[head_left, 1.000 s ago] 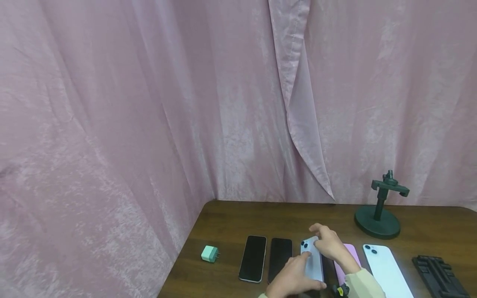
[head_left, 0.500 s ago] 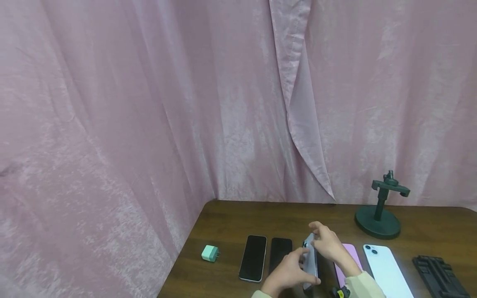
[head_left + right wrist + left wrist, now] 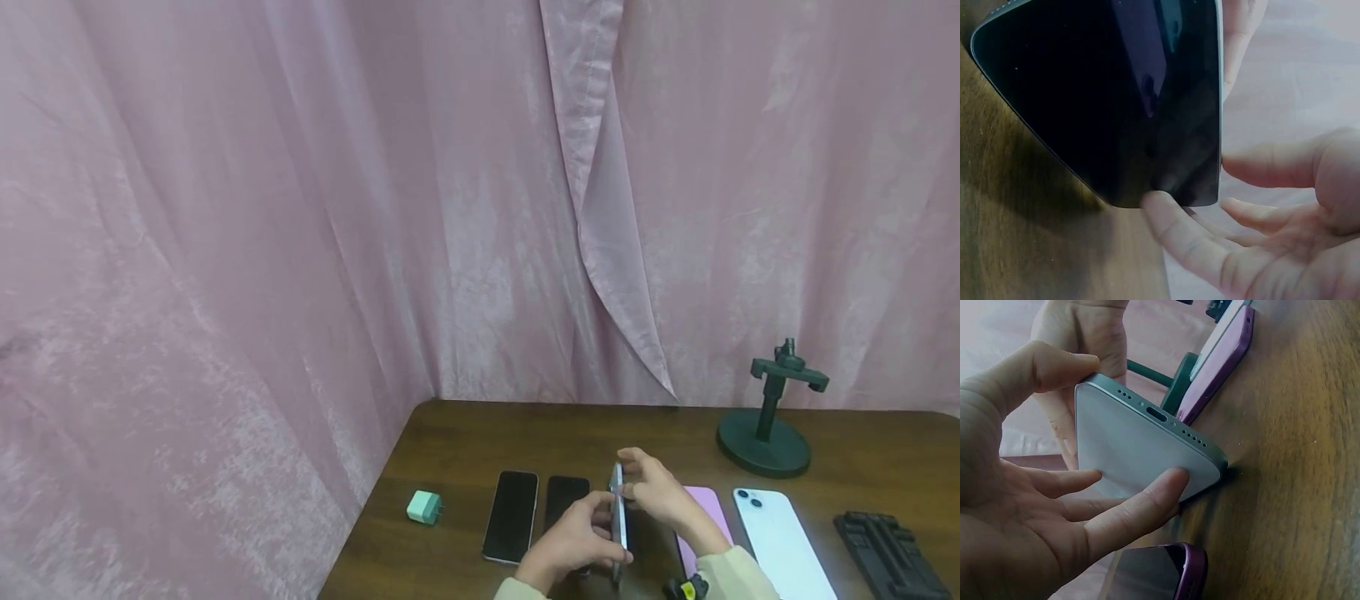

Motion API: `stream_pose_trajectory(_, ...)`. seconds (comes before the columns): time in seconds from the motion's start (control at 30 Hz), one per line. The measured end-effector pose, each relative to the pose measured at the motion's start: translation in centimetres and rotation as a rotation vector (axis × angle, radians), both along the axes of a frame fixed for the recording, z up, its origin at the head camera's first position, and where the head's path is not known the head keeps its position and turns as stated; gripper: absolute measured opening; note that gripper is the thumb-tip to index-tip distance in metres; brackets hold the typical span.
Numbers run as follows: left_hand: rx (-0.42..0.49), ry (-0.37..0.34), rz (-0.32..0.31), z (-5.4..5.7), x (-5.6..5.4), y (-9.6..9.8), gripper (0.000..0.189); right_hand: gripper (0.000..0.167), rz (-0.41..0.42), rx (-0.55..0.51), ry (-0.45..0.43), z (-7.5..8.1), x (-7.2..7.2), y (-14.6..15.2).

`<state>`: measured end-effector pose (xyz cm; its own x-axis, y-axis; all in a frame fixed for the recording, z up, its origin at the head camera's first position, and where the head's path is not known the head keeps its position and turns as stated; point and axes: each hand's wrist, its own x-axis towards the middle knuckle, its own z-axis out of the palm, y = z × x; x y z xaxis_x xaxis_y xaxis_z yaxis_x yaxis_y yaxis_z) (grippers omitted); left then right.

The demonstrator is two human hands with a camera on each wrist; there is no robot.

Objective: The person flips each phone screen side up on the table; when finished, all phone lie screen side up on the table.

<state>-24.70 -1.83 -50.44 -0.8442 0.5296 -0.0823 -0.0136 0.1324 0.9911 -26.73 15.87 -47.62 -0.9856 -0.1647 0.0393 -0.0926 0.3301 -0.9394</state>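
A light blue smartphone (image 3: 618, 518) stands tipped up on its long edge between both hands. Its pale back (image 3: 1129, 437) faces left and its dark screen (image 3: 1097, 94) faces right. The left hand (image 3: 570, 537) grips the near end, by the charging port, with one digit on the upper corner and others against the back. At the far end, the right hand (image 3: 654, 493) pinches the phone, one fingertip on the screen and others along the edge. Left of it lies a dark phone (image 3: 564, 500), partly behind the left hand; right of it lies a purple phone (image 3: 705, 510), partly covered by the right forearm.
Another black-screened phone (image 3: 510, 517) and a mint charger plug (image 3: 424, 507) lie on the left of the wooden table (image 3: 465, 433). To the right are a white phone (image 3: 776, 533), a dark green stand (image 3: 765, 442) and a black folded holder (image 3: 892, 554). Pink curtain hangs behind.
The light blue phone has turned from lying back-up, through a tilt, onto its long edge. The left hand has shifted left with it; the right hand has stayed nearly in place.
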Motion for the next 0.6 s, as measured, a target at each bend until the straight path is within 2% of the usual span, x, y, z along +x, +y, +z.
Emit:
stream_pose_trajectory(0.2,0.004,0.002,-0.003,0.2,-0.1,0.0,0.065,0.052,0.065,-0.054,-0.110,-0.4,0.0,0.2)
stream_pose_trajectory(0.33,0.038,-0.017,-0.001,0.0,0.1,-0.1,0.066,0.050,0.084,-0.065,-0.171,-0.9,0.0,0.2)
stream_pose_trajectory(0.47,0.062,-0.032,-0.004,0.0,0.1,-0.1,0.069,0.050,0.073,-0.039,-0.182,-1.3,0.0,0.3)
stream_pose_trajectory(0.6,0.044,-0.034,-0.020,0.1,0.0,-0.3,0.072,0.050,0.052,-0.027,-0.195,-1.5,0.1,0.2)
